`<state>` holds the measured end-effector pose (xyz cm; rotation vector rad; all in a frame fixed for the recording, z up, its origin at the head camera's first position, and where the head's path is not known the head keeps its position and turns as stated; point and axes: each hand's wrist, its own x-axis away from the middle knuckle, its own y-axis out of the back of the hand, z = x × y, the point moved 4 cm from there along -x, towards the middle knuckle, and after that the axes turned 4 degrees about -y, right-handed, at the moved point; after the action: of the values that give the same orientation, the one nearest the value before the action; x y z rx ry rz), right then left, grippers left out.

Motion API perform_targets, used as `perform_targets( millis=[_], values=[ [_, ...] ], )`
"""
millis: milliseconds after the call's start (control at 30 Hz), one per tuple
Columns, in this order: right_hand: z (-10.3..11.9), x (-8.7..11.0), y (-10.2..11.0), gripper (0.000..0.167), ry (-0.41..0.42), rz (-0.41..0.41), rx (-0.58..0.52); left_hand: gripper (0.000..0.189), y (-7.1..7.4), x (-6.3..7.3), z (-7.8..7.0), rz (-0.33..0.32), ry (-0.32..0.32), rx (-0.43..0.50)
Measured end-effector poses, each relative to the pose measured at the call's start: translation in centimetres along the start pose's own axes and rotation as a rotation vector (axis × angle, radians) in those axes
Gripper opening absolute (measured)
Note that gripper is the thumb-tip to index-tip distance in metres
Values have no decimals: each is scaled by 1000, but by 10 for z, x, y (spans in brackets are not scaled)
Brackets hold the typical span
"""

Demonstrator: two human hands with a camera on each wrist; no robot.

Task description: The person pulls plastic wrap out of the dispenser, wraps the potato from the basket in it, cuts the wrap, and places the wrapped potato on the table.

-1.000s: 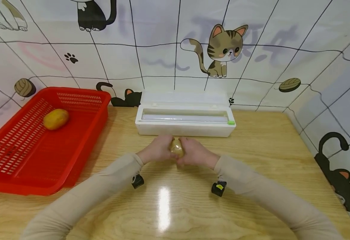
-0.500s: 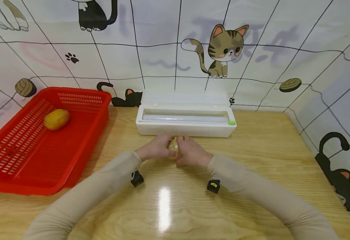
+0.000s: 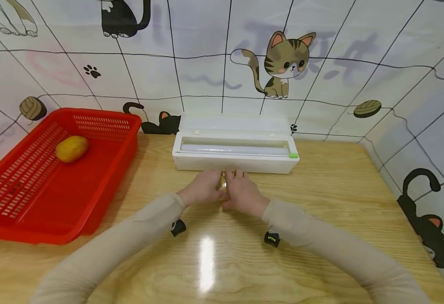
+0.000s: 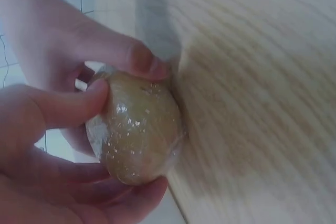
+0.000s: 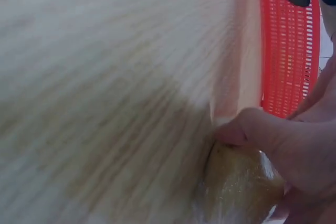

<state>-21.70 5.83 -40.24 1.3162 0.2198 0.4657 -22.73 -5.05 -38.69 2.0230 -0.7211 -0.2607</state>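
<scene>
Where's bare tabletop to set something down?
Bare: the table right of the white box, and nearer, between the sleeves. Crowded: in front of the box, where left hand and right hand hold the wrapped item; left, the red basket.

Red basket [image 3: 64,190] with slotted sides stands at left on the wooden table [image 3: 339,236]; one yellow fruit [image 3: 72,148] lies inside it, toward the far end. Streak of glare [image 3: 207,264] on the table, near side. Wall [image 3: 199,33] behind: white, black-gridded, printed with striped cat [image 3: 287,61], black cats [image 3: 124,21], paw prints [image 3: 92,71], yarn balls [image 3: 33,108]
</scene>
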Motion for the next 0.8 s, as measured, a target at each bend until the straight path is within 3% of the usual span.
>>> perform_targets(
  millis=[67, 233, 367, 533, 700, 800],
  values=[
    [0, 3, 1, 91, 19, -26, -14, 33, 1, -3, 1, 16, 1, 35],
    [-4, 4, -3, 82, 104, -53, -47, 47, 4, -4, 7, 28, 53, 104],
    [-6, 2, -7, 75, 113, -25, -75, 47, 8, -2, 10, 20, 56, 119],
    [-6, 0, -5, 72, 109, -4, -97, 32, 14, -2, 11, 4, 20, 90],
    [-3, 0, 4, 85, 37, 54, -59, 30, 12, -6, 14, 36, 56, 106],
    [-2, 0, 9, 71, -35, 108, -80, 37, 8, -8, 15, 45, 75, 114]
  ],
)
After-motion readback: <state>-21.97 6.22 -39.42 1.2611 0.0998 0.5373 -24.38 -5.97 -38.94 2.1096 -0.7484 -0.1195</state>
